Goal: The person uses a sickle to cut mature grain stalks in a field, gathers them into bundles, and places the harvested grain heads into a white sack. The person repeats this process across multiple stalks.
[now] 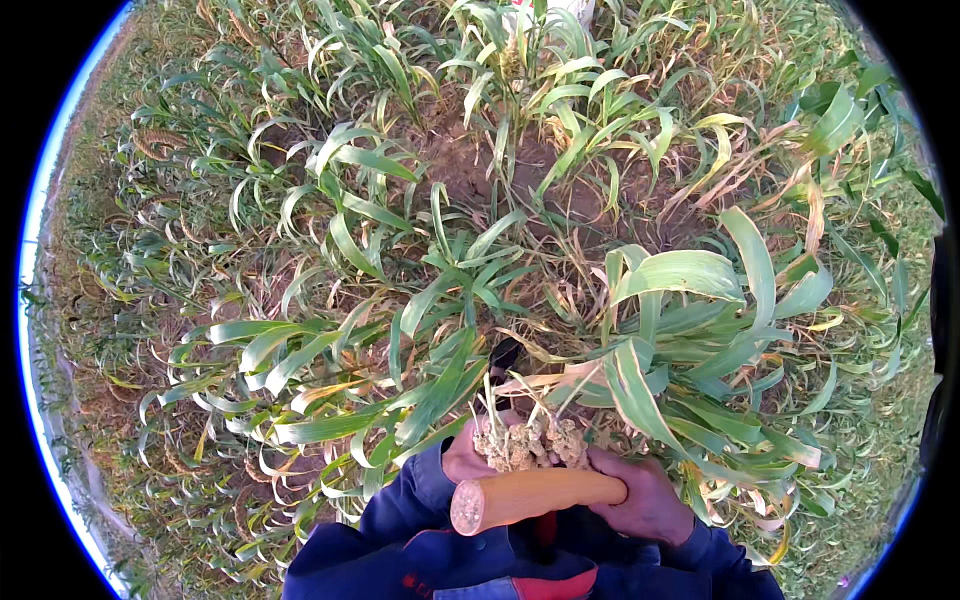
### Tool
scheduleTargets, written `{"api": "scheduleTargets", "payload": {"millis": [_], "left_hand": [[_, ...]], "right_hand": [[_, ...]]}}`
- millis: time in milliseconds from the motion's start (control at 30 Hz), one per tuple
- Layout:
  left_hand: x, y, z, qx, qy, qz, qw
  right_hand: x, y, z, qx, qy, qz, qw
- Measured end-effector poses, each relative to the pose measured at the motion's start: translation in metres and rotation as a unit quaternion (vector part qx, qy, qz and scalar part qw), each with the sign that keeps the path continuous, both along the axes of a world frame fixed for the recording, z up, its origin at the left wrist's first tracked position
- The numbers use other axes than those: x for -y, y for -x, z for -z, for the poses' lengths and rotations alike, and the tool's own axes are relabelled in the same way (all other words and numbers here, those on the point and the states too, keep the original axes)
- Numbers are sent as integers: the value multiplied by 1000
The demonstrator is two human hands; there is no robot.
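Close to my body, my right hand (645, 500) is wrapped round one end of a thick, smooth, yellow-orange wooden handle (540, 496). Its round, speckled butt points left; which tool it belongs to is hidden. Just beyond the handle, a bunch of tan, clumpy millet heads (530, 443) with thin pale stalks sits between my hands. My left hand (468, 455) is closed on the left side of that bunch, its fingers partly hidden behind the heads. Long green leaves spread out beside both hands.
Leafy stalks (690, 330) crowd close on my right, and a green plant (460, 280) stands ahead. Brown soil (490, 175) shows between the plants. A white container (570, 10) is partly visible at the far edge. A dark object (505, 355), perhaps a shoe, lies beyond my hands.
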State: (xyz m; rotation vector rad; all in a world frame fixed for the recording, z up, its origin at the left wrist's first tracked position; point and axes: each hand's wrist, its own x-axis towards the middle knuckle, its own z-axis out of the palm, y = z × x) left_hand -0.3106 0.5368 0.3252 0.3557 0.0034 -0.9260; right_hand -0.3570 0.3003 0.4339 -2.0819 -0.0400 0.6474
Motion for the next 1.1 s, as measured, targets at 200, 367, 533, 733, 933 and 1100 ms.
{"api": "scheduleTargets", "payload": {"millis": [200, 367, 533, 733, 933, 1100], "left_hand": [[-71, -31, 2, -22, 31, -30, 999], [-108, -33, -5, -63, 26, -126, 990], [-113, -49, 12, -60, 22, -202, 977], [-119, -123, 36, -54, 3, -240, 969], [-110, -234, 59, -74, -37, -251, 964], [-93, -322, 49, -86, -63, -255, 961]], "right_hand": [[-64, -93, -23, 85, 25, -123, 988], [-119, -149, -46, 89, 84, -234, 964], [-147, -197, -45, 117, 105, -255, 954], [-153, -285, -28, -9, 25, -252, 967], [-138, -403, -2, 53, 55, -228, 971], [-103, -489, -18, -25, 70, -180, 981]]}}
